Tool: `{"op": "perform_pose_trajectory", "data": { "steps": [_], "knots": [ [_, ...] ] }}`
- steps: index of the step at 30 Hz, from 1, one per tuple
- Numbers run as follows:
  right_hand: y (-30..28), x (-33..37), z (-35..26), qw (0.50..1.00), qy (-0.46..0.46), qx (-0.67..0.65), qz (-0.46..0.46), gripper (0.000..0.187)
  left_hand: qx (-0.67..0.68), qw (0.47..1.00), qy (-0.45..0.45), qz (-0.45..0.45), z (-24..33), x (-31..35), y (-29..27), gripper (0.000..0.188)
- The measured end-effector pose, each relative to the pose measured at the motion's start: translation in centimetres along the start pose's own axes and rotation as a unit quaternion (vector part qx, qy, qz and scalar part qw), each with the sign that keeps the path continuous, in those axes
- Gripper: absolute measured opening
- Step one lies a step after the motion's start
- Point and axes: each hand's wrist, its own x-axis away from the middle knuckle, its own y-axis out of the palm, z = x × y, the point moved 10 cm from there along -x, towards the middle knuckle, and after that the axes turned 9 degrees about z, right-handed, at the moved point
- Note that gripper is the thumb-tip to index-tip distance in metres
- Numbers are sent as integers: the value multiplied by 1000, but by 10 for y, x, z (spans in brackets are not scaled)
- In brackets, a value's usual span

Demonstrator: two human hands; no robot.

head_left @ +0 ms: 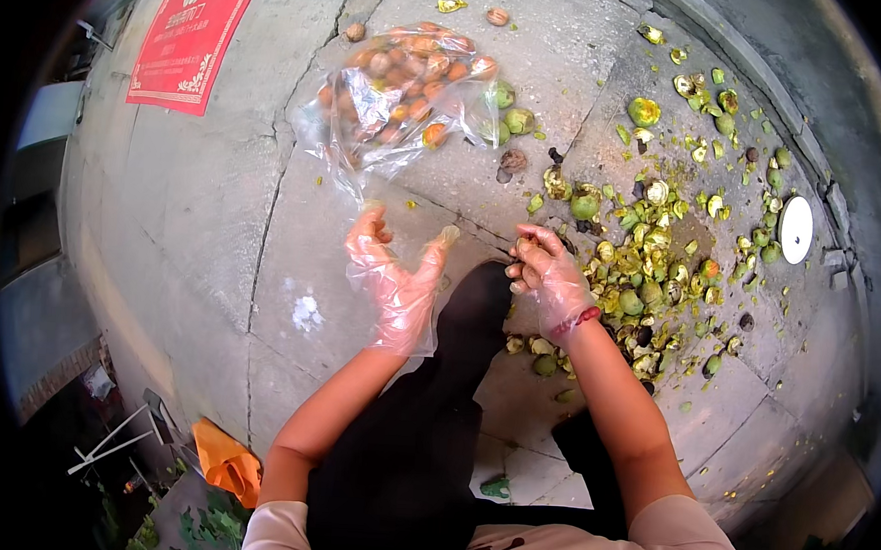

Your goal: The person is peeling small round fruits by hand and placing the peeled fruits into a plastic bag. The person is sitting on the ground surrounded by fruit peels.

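Both of my hands wear thin clear plastic gloves. My left hand (393, 277) is open, thumb and fingers apart, with nothing visible in it. It is just below the trailing end of a clear plastic bag (370, 107) filled with orange-brown walnuts (412, 66). My right hand (548, 273), a red bracelet (578, 320) at its wrist, has its fingers curled closed above my knee. What they close on is hidden by the fingers. To its right lies a pile of split green walnut husks (651, 248). A brown walnut (513, 160) rests on the ground between bag and pile.
Whole green walnuts (518, 121) lie against the bag's right side. Beyond the husks sits a white round disc (796, 230), near a kerb-like edge. A red printed sheet (194, 33) is at the far left, an orange bag (225, 461) at the near left. Paving cracks run across the ground.
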Motion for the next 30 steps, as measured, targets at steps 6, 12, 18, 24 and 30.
{"op": "perform_pose_trajectory", "data": {
  "steps": [6,12,18,24,30],
  "knots": [
    [50,-8,3,997,40,-45,-44,42,-141,972,-16,189,-53,-36,-57,78],
    [119,-11,-11,993,30,21,-111,42,225,971,-85,4,-45,-41,-47,35],
    [223,-19,-23,970,48,-13,-238,46,443,893,-52,-63,-5,-41,-73,41],
    [217,-26,-42,988,-62,33,-140,36,458,889,-28,-11,15,-51,-97,60],
    [62,-43,-68,897,-377,228,39,23,503,864,13,-14,46,-88,-131,68]
  ]
}}
